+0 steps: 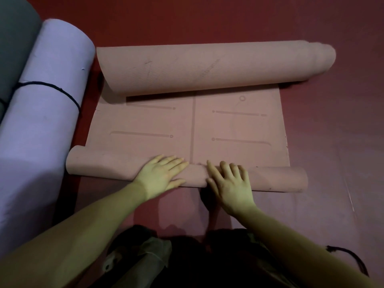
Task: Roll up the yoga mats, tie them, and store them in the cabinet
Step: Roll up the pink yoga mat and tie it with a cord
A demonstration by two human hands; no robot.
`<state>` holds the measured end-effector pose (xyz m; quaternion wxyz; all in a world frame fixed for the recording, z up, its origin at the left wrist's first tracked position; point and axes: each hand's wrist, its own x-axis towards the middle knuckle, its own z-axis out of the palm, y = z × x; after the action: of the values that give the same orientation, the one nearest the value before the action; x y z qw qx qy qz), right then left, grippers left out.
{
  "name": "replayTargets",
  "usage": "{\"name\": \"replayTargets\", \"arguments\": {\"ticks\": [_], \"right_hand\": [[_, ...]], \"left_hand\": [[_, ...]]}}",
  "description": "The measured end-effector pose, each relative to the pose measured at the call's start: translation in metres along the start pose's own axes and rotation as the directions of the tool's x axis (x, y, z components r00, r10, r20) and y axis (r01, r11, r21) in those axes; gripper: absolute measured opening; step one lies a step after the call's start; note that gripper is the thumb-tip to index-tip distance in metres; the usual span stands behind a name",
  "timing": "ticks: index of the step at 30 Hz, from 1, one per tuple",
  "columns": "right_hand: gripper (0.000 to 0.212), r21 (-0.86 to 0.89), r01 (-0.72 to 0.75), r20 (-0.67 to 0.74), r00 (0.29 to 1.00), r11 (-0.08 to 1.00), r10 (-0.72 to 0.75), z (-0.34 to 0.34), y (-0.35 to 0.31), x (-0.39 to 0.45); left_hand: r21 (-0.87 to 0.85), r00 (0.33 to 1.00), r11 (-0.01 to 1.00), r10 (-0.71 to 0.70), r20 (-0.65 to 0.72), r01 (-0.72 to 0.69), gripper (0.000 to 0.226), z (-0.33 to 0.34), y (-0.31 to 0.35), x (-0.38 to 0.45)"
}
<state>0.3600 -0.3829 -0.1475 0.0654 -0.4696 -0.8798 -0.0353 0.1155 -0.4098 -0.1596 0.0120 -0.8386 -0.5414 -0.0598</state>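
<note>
Both flat hands (161, 175) on pink mat's (239, 129) roll

Three yoga mats (239, 129), two hands (162, 175), one cord (52, 88).

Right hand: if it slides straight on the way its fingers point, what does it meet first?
The right hand would cross the pink mat's flat stretch, then likely meet the big far roll; depth is unclear.

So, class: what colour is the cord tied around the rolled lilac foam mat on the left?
Black cord, circling the rolled lilac foam mat; shown in the head view.
</note>
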Motion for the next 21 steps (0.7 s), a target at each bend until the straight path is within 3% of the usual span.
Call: {"name": "replayTargets", "arguments": {"ticks": [5, 10, 13, 17, 21], "right_hand": [[0.049, 0.054, -0.067, 0.159, 0.986, 0.996, 0.058, -0.002, 0.0, 0.01], [0.052, 0.037, -0.096, 0.292, 0.953, 0.995, 0.081, 0.004, 0.013, 0.051], [0.052, 0.026, -0.096, 0.262, 0.961, 0.995, 0.086, 0.006, 0.014, 0.059], [0.051, 0.067, -0.084, 0.114, 0.991, 0.994, 0.076, 0.0, 0.008, 0.054], [0.05, 0.089, -0.089, 0.139, 0.987, 0.992, 0.076, 0.001, 0.004, 0.047]], "left_hand": [[0.008, 0.999, 0.999, -0.038, 0.032, 0.038, 0.056, -0.002, -0.011, 0.019], [0.091, 0.957, 0.953, -0.288, -0.033, 0.29, 0.052, -0.012, 0.011, 0.026], [0.072, 0.943, 0.941, -0.334, 0.019, 0.332, 0.057, -0.006, 0.014, 0.031], [0.076, 0.945, 0.947, -0.317, 0.083, 0.312, 0.057, -0.001, -0.004, 0.049], [0.067, 0.948, 0.951, -0.307, 0.09, 0.301, 0.056, -0.001, -0.016, 0.066]]}}
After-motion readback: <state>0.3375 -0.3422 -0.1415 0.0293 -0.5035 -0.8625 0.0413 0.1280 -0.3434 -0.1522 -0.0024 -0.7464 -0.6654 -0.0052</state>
